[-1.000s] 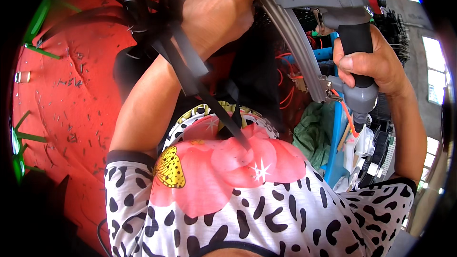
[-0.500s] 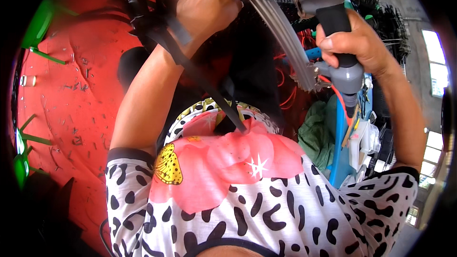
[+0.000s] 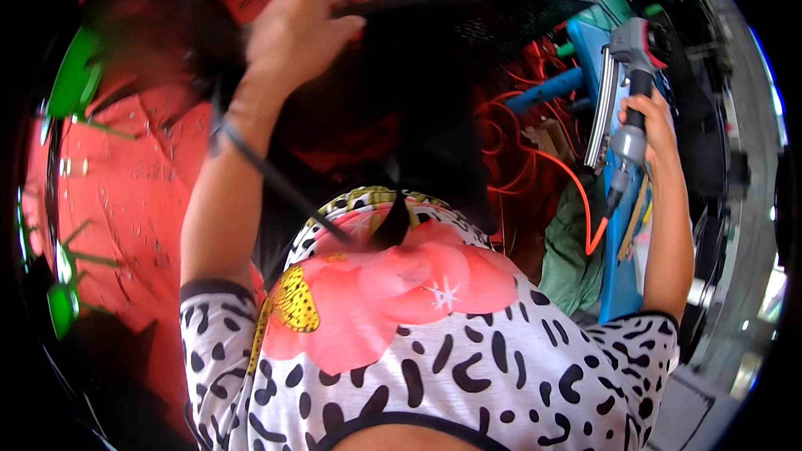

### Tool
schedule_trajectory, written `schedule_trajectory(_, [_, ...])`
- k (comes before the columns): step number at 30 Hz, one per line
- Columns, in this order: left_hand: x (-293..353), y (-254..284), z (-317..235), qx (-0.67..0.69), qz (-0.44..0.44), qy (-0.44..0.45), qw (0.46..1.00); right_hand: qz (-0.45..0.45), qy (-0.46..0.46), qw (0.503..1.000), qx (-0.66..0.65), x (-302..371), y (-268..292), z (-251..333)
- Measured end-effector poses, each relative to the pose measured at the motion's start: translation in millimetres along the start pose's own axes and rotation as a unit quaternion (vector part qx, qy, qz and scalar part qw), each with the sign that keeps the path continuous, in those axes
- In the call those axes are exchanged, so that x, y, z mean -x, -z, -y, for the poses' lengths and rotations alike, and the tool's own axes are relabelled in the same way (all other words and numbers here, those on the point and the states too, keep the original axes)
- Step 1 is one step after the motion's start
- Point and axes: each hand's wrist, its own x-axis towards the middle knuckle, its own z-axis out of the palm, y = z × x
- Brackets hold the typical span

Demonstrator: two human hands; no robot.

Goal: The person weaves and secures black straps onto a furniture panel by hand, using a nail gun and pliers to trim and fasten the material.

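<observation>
Loosely spread, the left hand looks empty, while the right hand grips a grey nail gun.

The tool is grey and black, its hose orange, the shirt black-spotted white.

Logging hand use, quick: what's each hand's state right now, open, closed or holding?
Left hand: open, blurred, nothing visible in it.
Right hand: closed, holding the grey tool by its handle.
</observation>
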Motion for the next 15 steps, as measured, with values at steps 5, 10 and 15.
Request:
schedule_trajectory(5, [2, 12, 34, 0.084, 0.002, -0.010, 0.996, -0.160, -0.007, 0.966, 0.205, -48, 33, -84])
schedule_trajectory(10, [6, 40, 30, 0.145, 0.019, 0.066, 0.987, -0.170, -0.170, 0.863, 0.445, -73, 43, -100])
schedule_trajectory(15, [-1, 53, 23, 0.206, 0.036, 0.112, 0.972, -0.207, -0.152, 0.843, 0.473, -80, 49, -113])
